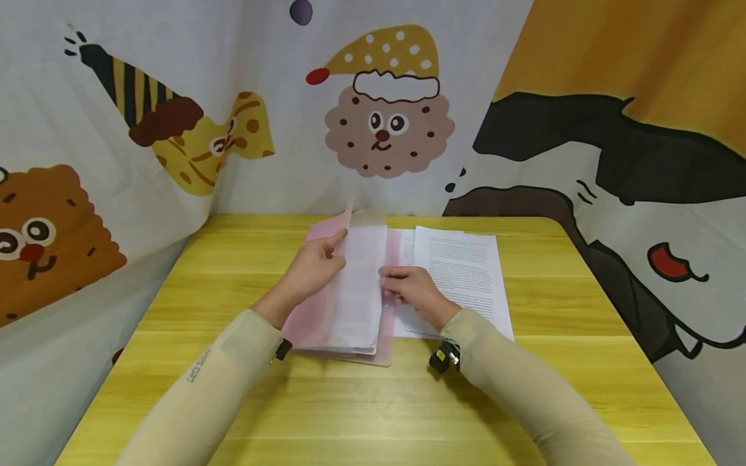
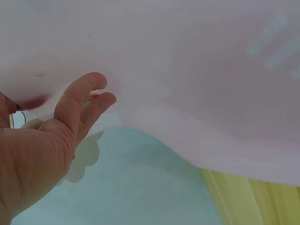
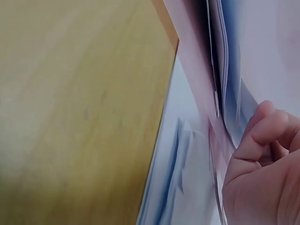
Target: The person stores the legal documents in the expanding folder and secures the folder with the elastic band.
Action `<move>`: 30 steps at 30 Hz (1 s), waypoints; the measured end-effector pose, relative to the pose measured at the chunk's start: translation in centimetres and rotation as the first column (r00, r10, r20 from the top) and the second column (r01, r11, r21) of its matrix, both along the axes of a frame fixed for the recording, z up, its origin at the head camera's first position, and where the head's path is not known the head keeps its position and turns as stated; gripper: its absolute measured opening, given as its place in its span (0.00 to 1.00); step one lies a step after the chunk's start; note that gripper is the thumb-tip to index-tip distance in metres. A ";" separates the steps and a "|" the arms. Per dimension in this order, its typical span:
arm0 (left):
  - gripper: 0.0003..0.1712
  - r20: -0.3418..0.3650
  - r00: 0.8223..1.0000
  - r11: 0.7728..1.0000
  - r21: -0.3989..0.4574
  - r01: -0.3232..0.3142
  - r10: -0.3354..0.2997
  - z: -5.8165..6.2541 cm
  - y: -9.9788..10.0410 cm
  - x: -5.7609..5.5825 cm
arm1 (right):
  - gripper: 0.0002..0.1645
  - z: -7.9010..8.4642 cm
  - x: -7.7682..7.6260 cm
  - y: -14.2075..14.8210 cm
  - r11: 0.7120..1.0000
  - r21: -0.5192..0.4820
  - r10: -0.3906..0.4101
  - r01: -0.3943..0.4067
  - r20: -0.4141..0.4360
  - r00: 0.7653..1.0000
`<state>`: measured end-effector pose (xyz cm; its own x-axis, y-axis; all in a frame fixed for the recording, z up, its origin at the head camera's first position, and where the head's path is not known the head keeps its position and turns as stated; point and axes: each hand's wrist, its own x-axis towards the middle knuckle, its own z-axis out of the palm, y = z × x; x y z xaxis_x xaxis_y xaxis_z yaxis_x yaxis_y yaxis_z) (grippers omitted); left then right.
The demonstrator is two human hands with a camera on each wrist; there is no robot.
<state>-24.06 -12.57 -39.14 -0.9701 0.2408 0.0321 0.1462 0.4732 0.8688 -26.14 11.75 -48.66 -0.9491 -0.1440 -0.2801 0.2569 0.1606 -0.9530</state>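
A pink display book (image 1: 315,317) lies open on the table, with clear plastic sleeves (image 1: 360,291) inside that hold white sheets. With thumb and fingers, my left hand (image 1: 316,266) holds a raised translucent sleeve at the left of the stack. In the left wrist view, a broad pinkish plastic sheet (image 2: 197,84) hangs over the left hand (image 2: 51,136) and hides part of its fingers. My right hand (image 1: 416,290) pinches the right edge of the sleeves. The right wrist view shows curled right fingers (image 3: 269,126) at the edges of several layered sheets.
Printed white papers (image 1: 466,278) lie right of the book, partly under its pink back cover (image 1: 384,343) and my right hand. The wooden table (image 1: 350,414) ends at a cartoon-printed curtain (image 1: 250,188). Cameras are strapped to both wrists.
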 end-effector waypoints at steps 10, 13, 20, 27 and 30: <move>0.36 0.002 1.000 1.000 -0.005 0.009 -0.009 -0.2 0.4 -0.1 | 0.24 -0.1 0.1 -0.1 0.999 0.043 0.014 -0.014 0.004 1.000; 0.37 0.002 1.000 1.000 -0.013 0.008 -0.008 -0.3 0.4 -0.1 | 0.24 0.0 0.1 0.0 0.996 0.068 0.051 -0.052 0.010 0.999; 0.38 -0.002 1.000 1.000 -0.024 0.009 -0.009 -0.5 0.4 0.1 | 0.23 0.3 0.3 0.0 0.983 0.117 0.142 -0.144 0.021 0.990; 0.39 0.004 1.000 0.998 -0.064 0.003 -0.003 -0.6 0.6 0.0 | 0.26 0.8 0.5 1.4 0.981 0.147 0.127 -0.126 0.001 0.992; 0.39 0.013 1.000 0.996 -0.086 0.015 -0.014 -0.9 0.9 0.0 | 0.27 1.4 0.7 3.4 0.980 0.159 0.124 -0.122 -0.002 0.992</move>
